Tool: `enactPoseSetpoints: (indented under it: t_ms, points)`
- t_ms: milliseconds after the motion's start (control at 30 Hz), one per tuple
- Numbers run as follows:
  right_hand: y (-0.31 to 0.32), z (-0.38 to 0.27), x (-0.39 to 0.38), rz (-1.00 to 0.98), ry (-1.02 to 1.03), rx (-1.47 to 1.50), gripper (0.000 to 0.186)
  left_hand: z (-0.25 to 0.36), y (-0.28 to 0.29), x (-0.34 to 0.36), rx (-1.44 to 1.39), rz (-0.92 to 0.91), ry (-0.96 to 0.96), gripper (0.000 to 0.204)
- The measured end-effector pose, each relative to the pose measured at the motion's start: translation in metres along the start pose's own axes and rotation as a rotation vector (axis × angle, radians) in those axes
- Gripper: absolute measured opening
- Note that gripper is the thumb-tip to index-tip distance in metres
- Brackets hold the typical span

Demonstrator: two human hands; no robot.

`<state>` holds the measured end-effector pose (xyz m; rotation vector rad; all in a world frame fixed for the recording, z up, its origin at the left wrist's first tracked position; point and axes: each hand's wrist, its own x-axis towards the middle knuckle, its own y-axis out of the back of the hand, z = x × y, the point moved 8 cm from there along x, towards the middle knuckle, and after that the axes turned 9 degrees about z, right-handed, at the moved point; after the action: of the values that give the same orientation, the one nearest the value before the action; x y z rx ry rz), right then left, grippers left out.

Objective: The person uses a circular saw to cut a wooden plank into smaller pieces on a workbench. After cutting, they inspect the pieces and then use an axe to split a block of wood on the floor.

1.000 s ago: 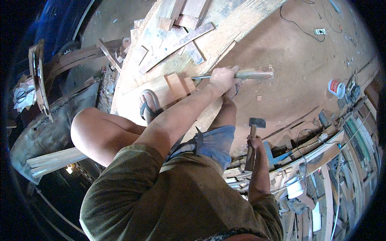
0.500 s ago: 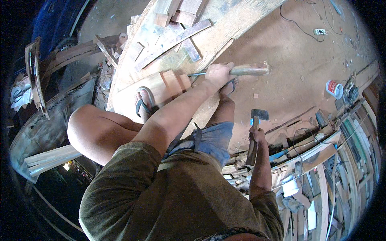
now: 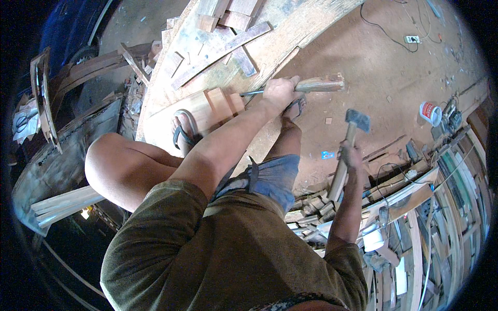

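Note:
My left hand [image 3: 279, 92] is wrapped around a chisel [image 3: 324, 83] with a thick, worn wooden handle. Its narrow metal blade points left, toward the stepped end of a pale timber [image 3: 220, 104]; whether the tip touches the wood I cannot tell. My left foot, in a dark-strapped sandal [image 3: 182, 136], rests on that timber. Out to the right, my right hand [image 3: 350, 154] grips a hammer [image 3: 358, 120] by its wooden handle. The dark hammer head is up and away from the chisel's handle end.
Beneath the timber is a pale work board [image 3: 270, 41], bearing wood blocks [image 3: 236, 19] and crossed strips [image 3: 223, 54]. A white-and-red bucket [image 3: 429, 113], a socket strip with cords [image 3: 412, 39] and a small blue packet [image 3: 327, 155] sit on the floor. Stacked lumber [image 3: 415, 207] lines the right.
My right hand has swung the hammer right and slightly forward, farther from the chisel, uncovering the blue packet. My left hand stays on the chisel, nearly still, its handle tilted slightly.

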<state>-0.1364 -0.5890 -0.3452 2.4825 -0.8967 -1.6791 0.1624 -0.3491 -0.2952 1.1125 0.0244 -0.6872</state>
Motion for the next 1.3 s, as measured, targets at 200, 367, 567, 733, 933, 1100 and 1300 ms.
enactPoseSetpoints:
  t_ms: [200, 367, 567, 733, 933, 1100, 1300]
  points:
    - [0.030, -0.138, -0.014, 0.174, 0.178, 0.287, 0.020, 0.000, 0.007, 0.002, -0.043, -0.004, 0.046, 0.027]
    - [-0.013, -0.186, -0.004, 0.077, 0.272, -0.176, 0.018, -0.008, 0.004, 0.012, 0.027, -0.033, 0.128, 0.040]
    - [-0.051, -0.192, -0.001, -0.170, 0.238, -0.046, 0.015, -0.019, 0.004, 0.002, 0.014, -0.027, 0.094, 0.038]
    - [-0.057, -0.214, -0.009, -0.067, 0.312, 0.030, 0.015, -0.021, 0.007, 0.005, -0.005, 0.003, 0.102, 0.033]
    - [-0.087, -0.188, -0.018, -0.288, 0.279, -0.372, 0.025, -0.047, 0.013, -0.017, 0.100, -0.082, 0.121, 0.028]
    - [-0.050, -0.202, -0.015, -0.096, 0.247, 0.095, 0.025, -0.007, 0.042, -0.007, 0.019, 0.054, 0.025, 0.023]
    - [-0.017, -0.197, -0.052, 0.047, 0.360, 0.077, 0.016, 0.019, 0.061, -0.021, -0.257, 0.109, 0.090, 0.039]
